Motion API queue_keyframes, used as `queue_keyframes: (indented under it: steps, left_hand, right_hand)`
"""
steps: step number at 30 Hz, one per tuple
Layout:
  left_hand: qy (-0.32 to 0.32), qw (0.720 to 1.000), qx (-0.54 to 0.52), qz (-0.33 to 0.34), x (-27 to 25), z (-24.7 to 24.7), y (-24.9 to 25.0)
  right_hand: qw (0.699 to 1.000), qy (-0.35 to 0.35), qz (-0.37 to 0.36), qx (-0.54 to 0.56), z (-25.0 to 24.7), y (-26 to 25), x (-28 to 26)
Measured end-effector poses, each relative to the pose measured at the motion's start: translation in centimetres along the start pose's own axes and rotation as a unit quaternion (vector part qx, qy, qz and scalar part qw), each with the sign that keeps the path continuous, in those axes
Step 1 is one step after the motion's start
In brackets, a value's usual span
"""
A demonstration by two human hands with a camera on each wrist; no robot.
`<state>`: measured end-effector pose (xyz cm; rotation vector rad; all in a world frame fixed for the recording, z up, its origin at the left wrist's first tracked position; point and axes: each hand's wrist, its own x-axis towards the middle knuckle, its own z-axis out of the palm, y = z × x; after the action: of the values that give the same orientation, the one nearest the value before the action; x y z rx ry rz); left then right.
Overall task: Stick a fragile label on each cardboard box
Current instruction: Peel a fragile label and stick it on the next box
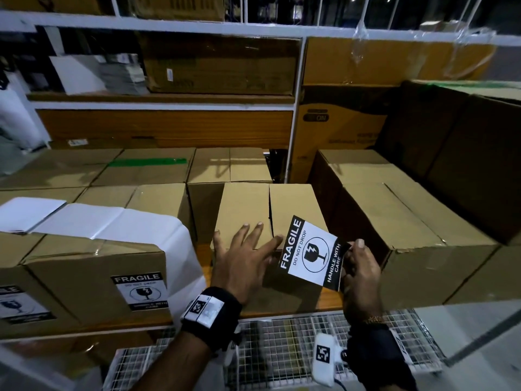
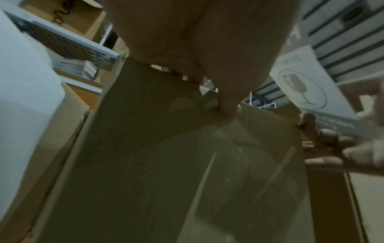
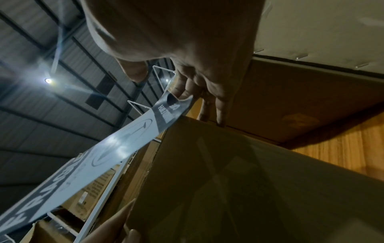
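R hand [image 1: 362,270] grip on label [image 1: 311,253] edge

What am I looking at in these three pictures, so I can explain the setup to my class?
No machine here: a person wears three cameras. The head view looks down at both hands. The wrist views look along each hand.

The left hand lies spread, fingers straight, on a plain cardboard box on a warehouse shelf. The right hand pinches one edge of a black-and-white fragile label, held in the air by the box, not yet stuck.

Left of it, a labelled box already carries a stuck label. White backing sheets lie on top.
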<state>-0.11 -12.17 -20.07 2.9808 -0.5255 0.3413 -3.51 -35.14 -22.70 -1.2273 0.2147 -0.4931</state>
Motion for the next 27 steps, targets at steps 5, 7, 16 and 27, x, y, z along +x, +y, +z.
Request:
queue_keyframes:
  steps: [5, 7, 16, 27]
  left_hand:
    - [0.059, 0.986, -0.156, 0.006, -0.3, -0.8, -0.9]
    - [0.126, 0.964, -0.235, -0.008, -0.5, -0.6, -1.6]
    - [0.197, 0.89, -0.343, -0.227, -1.9, 1.7, -1.9]
    - [0.128, 0.836, -0.442, -0.298, -2.2, 0.5, -1.2]
  right_hand:
    - [1.0, 0.002, 0.011, 0.016, -0.6, 0.0, 0.3]
    - [1.0, 0.003, 0.015, 0.018, -0.9, 0.0, 0.5]
    - [0.999, 0.01, 0.025, 0.02, -1.2, 0.8, 1.0]
    - [0.999, -0.045, -0.01, 0.002, -1.3, -0.6, 0.5]
